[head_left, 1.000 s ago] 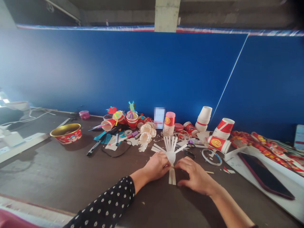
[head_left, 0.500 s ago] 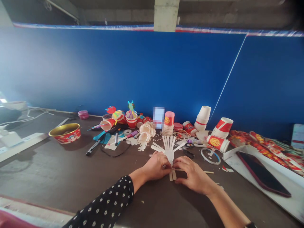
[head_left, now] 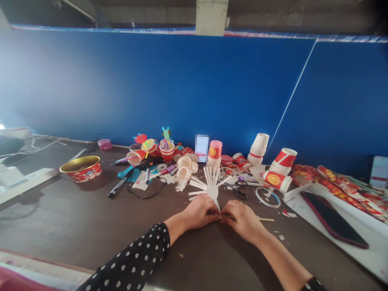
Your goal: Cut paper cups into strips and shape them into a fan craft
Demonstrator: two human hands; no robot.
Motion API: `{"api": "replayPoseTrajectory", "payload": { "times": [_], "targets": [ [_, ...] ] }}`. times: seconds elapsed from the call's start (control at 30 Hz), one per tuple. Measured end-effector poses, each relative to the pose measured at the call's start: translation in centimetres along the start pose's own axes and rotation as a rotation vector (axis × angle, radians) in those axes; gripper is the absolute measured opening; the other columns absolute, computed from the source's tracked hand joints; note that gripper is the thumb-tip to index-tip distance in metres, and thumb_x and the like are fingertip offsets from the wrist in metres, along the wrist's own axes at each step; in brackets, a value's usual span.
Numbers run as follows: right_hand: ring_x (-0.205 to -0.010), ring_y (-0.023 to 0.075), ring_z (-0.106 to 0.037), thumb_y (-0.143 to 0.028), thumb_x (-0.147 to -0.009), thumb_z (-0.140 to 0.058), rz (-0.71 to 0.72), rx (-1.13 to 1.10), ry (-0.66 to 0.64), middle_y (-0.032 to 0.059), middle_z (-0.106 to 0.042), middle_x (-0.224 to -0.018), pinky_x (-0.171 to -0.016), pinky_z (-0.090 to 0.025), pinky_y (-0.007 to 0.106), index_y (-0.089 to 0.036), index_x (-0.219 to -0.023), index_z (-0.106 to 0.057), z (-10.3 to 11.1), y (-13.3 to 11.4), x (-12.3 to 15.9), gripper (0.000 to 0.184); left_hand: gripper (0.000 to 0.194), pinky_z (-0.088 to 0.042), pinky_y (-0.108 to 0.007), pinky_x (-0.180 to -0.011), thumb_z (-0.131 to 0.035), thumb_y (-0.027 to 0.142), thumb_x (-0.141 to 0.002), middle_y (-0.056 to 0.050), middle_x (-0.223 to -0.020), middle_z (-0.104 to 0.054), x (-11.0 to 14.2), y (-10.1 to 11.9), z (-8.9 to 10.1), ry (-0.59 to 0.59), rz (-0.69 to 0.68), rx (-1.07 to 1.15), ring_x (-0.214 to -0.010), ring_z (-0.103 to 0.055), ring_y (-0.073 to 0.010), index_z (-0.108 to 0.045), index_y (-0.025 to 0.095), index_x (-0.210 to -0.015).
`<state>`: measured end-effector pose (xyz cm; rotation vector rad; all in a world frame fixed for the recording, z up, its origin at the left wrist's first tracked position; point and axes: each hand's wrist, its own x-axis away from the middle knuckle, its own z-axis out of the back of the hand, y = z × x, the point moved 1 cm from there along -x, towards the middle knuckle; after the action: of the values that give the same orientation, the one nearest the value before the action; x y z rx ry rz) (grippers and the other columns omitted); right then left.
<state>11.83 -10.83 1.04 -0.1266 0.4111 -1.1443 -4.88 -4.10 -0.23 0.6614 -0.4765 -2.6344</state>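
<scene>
A white paper cup cut into strips (head_left: 212, 190) lies spread out like a sun, its round base in the middle and strips fanning away from me. At its near edge my left hand (head_left: 200, 211) is closed, thumb and fingers pinching a near strip. My right hand (head_left: 241, 217) is closed too, fingertips pressed together beside the left ones at the same spot. A thin wooden stick (head_left: 266, 220) runs under my right hand and sticks out on its right side. The near strip ends are mostly hidden by my fingers.
Beyond the cut cup stand a stack of paper cups (head_left: 216, 151), black scissors (head_left: 241, 195) and a tape roll (head_left: 268, 198). A gold-rimmed red bowl (head_left: 81, 169) is at left. On the right, a white tray (head_left: 339, 234) holds a dark phone (head_left: 333, 218).
My right hand has closed from a loose, spread shape and moved in against the left. The near strips that pointed toward me no longer show. The cut cup has shifted slightly left.
</scene>
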Motion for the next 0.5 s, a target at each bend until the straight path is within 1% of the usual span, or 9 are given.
{"api": "replayPoseTrajectory", "payload": {
  "times": [0.13,0.27,0.5],
  "targets": [
    [-0.075,0.0164,-0.057,-0.022,-0.083,-0.054,-0.017,0.024,-0.001,0.0021,-0.063,-0.076,-0.065,-0.039,0.024,-0.021,-0.078,-0.067,-0.27,0.06,-0.08,0.013,0.023,-0.038,-0.026,-0.074,-0.058,0.038,-0.079,-0.002,-0.076,-0.066,0.02,-0.02,-0.1,-0.004,0.005,-0.008,-0.075,-0.057,-0.0144,-0.066,0.018,-0.079],
    [-0.077,0.0168,-0.057,-0.021,-0.085,-0.049,-0.006,0.043,-0.013,0.003,-0.063,-0.077,-0.067,-0.039,0.025,-0.021,-0.081,-0.068,-0.38,0.03,-0.12,0.02,0.021,-0.039,-0.027,-0.074,-0.058,0.037,-0.078,-0.003,-0.078,-0.066,0.02,-0.07,-0.17,-0.015,0.012,-0.046,-0.077,-0.057,-0.0158,-0.066,0.018,-0.081],
    [-0.078,0.0175,-0.057,-0.024,-0.087,-0.046,0.0,0.043,-0.013,0.0034,-0.063,-0.078,-0.067,-0.039,0.025,-0.022,-0.081,-0.068,-0.32,-0.15,-0.03,0.022,0.02,-0.039,-0.027,-0.073,-0.059,0.035,-0.078,-0.003,-0.076,-0.067,0.06,-0.06,-0.25,0.023,-0.016,-0.043,-0.076,-0.058,-0.016,-0.067,0.017,-0.078]
  ]
}}
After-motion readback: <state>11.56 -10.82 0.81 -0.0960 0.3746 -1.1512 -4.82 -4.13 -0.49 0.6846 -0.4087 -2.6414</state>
